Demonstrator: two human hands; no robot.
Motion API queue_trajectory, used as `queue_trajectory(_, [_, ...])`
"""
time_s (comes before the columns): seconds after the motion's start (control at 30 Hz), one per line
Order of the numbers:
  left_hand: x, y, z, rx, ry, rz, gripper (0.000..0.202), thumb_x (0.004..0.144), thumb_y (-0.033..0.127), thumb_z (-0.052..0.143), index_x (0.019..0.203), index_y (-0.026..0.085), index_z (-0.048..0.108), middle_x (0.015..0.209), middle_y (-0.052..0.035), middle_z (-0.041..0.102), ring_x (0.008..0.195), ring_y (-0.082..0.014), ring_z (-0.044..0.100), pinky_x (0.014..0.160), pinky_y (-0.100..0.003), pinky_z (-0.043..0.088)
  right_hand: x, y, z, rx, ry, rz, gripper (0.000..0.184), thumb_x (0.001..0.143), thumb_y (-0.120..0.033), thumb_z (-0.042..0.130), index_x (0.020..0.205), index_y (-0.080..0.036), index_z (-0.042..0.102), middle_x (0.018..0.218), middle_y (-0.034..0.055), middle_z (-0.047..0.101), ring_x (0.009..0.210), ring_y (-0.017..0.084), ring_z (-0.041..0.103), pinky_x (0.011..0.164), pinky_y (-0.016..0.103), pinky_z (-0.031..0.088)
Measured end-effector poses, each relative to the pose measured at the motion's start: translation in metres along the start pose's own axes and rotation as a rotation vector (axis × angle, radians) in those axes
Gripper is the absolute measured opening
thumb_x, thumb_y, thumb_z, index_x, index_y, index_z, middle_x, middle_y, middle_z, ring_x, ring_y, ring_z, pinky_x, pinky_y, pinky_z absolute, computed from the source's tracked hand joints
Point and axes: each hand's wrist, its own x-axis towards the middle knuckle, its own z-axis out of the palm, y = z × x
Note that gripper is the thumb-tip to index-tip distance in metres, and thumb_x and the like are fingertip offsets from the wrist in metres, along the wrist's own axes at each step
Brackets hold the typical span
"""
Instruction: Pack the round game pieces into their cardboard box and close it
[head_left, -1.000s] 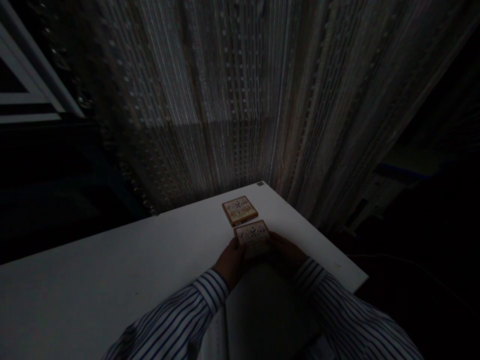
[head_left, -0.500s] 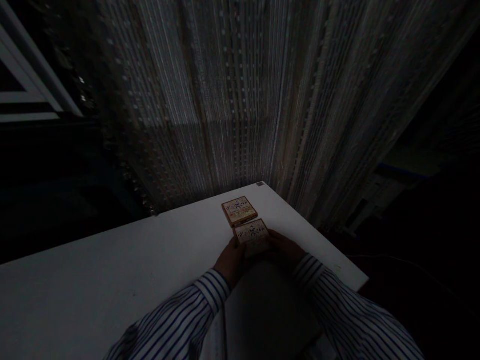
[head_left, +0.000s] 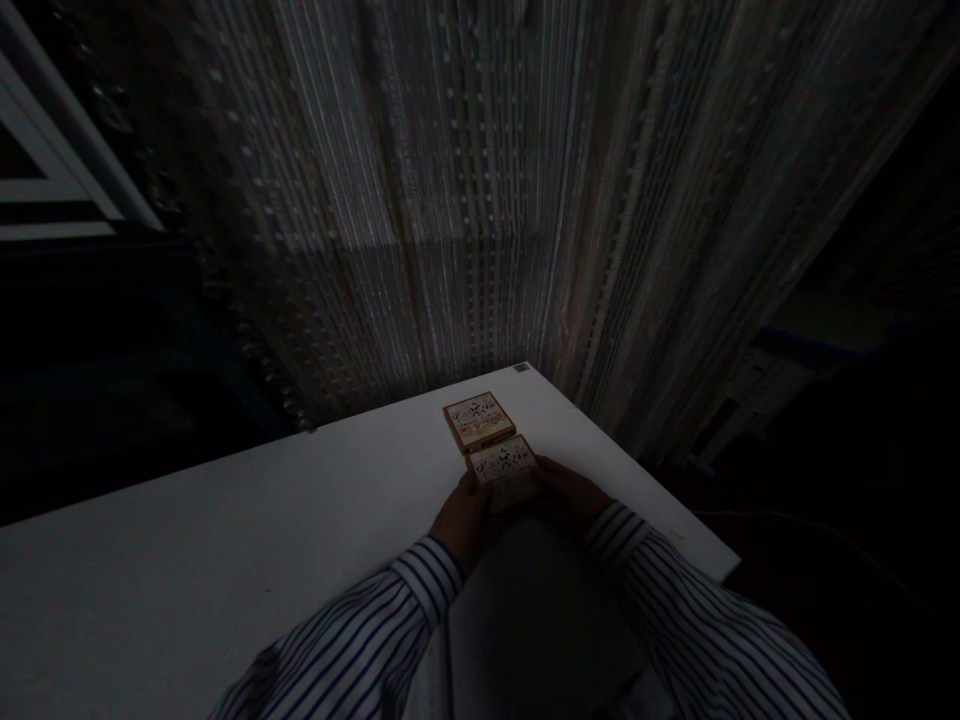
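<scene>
Between both hands is a flat, square box (head_left: 504,467) with a pale printed top, dark brush-style lettering and brown edges. My left hand (head_left: 463,518) grips its left side, thumb on the top. On the opposite side, my right hand (head_left: 570,492) holds the right edge. Just beyond lies a similar flat square box (head_left: 478,419) on the white table (head_left: 315,520). The held box's far edge meets or nearly meets the near edge of that one; I cannot tell whether they touch. Most of my fingers are hidden under the held box or in shadow.
A string curtain (head_left: 450,220) hangs right behind the table's far edge. A small dark square mark (head_left: 521,368) sits at the far corner. To the right, past the table's edge, a thin cable (head_left: 780,514) runs across the dark floor. The scene is very dim.
The held box has shifted very slightly away from me, toward the other box. Both hands keep their hold, and the far box stays in place.
</scene>
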Motion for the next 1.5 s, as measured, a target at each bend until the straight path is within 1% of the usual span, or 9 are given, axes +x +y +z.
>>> queue_trajectory(0.17, [0.001,-0.003,0.004,0.009,0.019,0.003,0.042,0.071,0.033,0.055,0.109,0.017,0.053,0.122,-0.0113,0.045,0.109,-0.0227,0.047,0.092,-0.033,0.040,0.001,0.003,-0.001,-0.002,-0.010,0.012,0.055,0.073,-0.034,0.054,0.124,-0.016,0.041,0.132,0.0133,0.035,0.118,0.025,0.037,0.094,0.040,0.036])
queue_trajectory(0.33, [0.003,-0.010,0.010,0.028,0.035,0.053,0.041,0.071,0.034,0.054,0.109,0.018,0.052,0.120,-0.0110,0.045,0.111,-0.0238,0.044,0.090,-0.035,0.042,0.003,0.013,0.005,0.014,0.007,-0.061,0.057,0.074,-0.036,0.053,0.125,-0.016,0.039,0.133,0.0129,0.034,0.119,0.025,0.036,0.095,0.041,0.035])
queue_trajectory(0.43, [0.003,-0.010,0.009,0.037,0.041,0.055,0.042,0.072,0.035,0.053,0.110,0.018,0.051,0.120,-0.0117,0.045,0.109,-0.0236,0.046,0.089,-0.035,0.043,0.005,0.017,0.007,0.018,-0.005,-0.042,0.057,0.072,-0.036,0.055,0.123,-0.013,0.041,0.133,0.0149,0.033,0.119,0.027,0.035,0.095,0.041,0.035])
queue_trajectory(0.6, [0.002,-0.007,0.007,0.033,0.038,0.036,0.043,0.071,0.033,0.054,0.111,0.019,0.050,0.122,-0.0110,0.043,0.110,-0.0225,0.045,0.089,-0.033,0.042,0.006,0.015,0.005,0.019,-0.019,-0.058,0.057,0.074,-0.037,0.051,0.126,-0.017,0.037,0.134,0.0120,0.033,0.118,0.026,0.037,0.094,0.040,0.037])
queue_trajectory(0.7, [0.002,-0.007,0.006,0.047,0.004,0.006,0.042,0.069,0.029,0.056,0.109,0.018,0.052,0.123,-0.0104,0.042,0.110,-0.0222,0.045,0.091,-0.033,0.040,0.006,0.014,0.004,-0.001,-0.018,-0.044,0.057,0.074,-0.037,0.051,0.125,-0.013,0.039,0.133,0.0146,0.033,0.119,0.026,0.035,0.094,0.041,0.037])
queue_trajectory(0.87, [0.003,-0.007,0.007,0.036,0.019,0.007,0.042,0.071,0.035,0.054,0.110,0.018,0.051,0.122,-0.0108,0.043,0.109,-0.0217,0.046,0.090,-0.032,0.041,0.006,0.014,0.002,-0.018,-0.044,-0.017,0.059,0.072,-0.037,0.054,0.123,-0.010,0.042,0.132,0.0171,0.034,0.118,0.027,0.036,0.095,0.040,0.036])
queue_trajectory(1.13, [0.005,-0.014,0.013,0.037,0.037,0.042,0.046,0.071,0.036,0.054,0.112,0.019,0.049,0.122,-0.0097,0.043,0.113,-0.0229,0.042,0.091,-0.034,0.040,0.007,0.008,-0.006,0.025,-0.021,-0.046,0.055,0.074,-0.034,0.053,0.124,-0.016,0.041,0.133,0.0131,0.034,0.118,0.025,0.037,0.094,0.039,0.037])
queue_trajectory(1.27, [0.006,-0.013,0.013,0.027,0.054,0.057,0.044,0.073,0.040,0.051,0.112,0.018,0.049,0.120,-0.0100,0.044,0.112,-0.0217,0.043,0.092,-0.032,0.040,0.008,0.006,-0.009,0.075,-0.034,-0.041,0.054,0.074,-0.036,0.053,0.123,-0.017,0.041,0.132,0.0117,0.035,0.117,0.024,0.038,0.094,0.039,0.037])
queue_trajectory(1.5, [0.005,-0.010,0.010,0.034,0.023,0.006,0.045,0.072,0.039,0.053,0.112,0.018,0.049,0.121,-0.0111,0.042,0.107,-0.0219,0.046,0.088,-0.032,0.042,0.007,0.002,-0.012,0.104,-0.025,-0.024,0.057,0.073,-0.037,0.054,0.125,-0.020,0.039,0.133,0.0104,0.035,0.118,0.026,0.036,0.095,0.041,0.035])
